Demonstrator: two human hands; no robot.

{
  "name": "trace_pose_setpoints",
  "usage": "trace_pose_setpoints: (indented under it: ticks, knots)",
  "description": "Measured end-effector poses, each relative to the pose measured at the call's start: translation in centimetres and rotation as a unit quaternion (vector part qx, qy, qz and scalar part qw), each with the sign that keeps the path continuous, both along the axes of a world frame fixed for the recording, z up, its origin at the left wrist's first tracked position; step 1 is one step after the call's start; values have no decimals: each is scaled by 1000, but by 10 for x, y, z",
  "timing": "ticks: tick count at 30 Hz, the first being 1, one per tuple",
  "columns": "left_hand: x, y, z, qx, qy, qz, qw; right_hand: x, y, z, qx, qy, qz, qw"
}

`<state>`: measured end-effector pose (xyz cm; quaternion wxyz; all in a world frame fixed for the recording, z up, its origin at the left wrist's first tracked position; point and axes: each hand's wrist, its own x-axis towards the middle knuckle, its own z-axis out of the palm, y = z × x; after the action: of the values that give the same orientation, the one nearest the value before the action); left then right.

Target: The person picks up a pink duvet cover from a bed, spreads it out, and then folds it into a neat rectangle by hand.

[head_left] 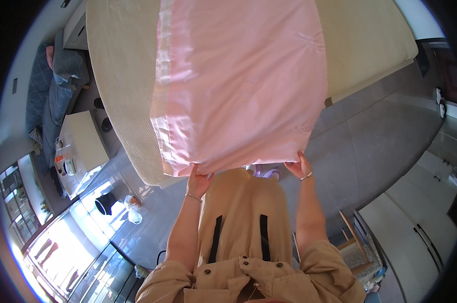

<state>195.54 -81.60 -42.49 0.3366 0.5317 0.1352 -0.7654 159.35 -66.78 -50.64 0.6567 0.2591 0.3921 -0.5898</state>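
Observation:
A pink satin quilt point(238, 86) with a pale cream band along its left side stretches away from me over a beige mattress point(122, 76). Its near end hangs past the mattress's front edge toward my body. My left hand point(199, 183) grips the near left part of the quilt's end, thumb on top and fingers below. At the near right corner, my right hand point(300, 166) pinches the cloth the same way. Between both hands the edge runs fairly straight, with a slight sag. Some fingertips are hidden under the fabric.
Grey tiled floor point(339, 136) surrounds the bed. To the left stand a blue-grey sofa point(51, 101), a cream table point(84, 141) with small items, a black bin point(105, 203) and a plastic bag point(133, 211). A wooden chair point(357, 242) and white cabinets point(405, 227) are at the lower right.

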Motion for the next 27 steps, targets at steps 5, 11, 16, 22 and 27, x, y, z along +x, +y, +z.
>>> trace_pose_setpoints:
  ticks: [5, 11, 16, 22, 27]
  knots:
    - [-3, 6, -2, -35, -10, 11, 999, -19, 4, 4, 14, 141, 71, 987]
    - [16, 29, 14, -116, 40, 19, 992, -1, 42, 94, -80, 113, -83, 987]
    - [9, 52, 76, -91, -20, 44, 995, 15, 89, 151, -72, 98, -76, 990]
    - [51, 98, 160, -176, 29, 11, 984, 41, 155, 262, -88, 106, 28, 990]
    - [53, 126, 275, -280, -72, 10, 957, 48, 197, 366, -125, 116, 74, 983]
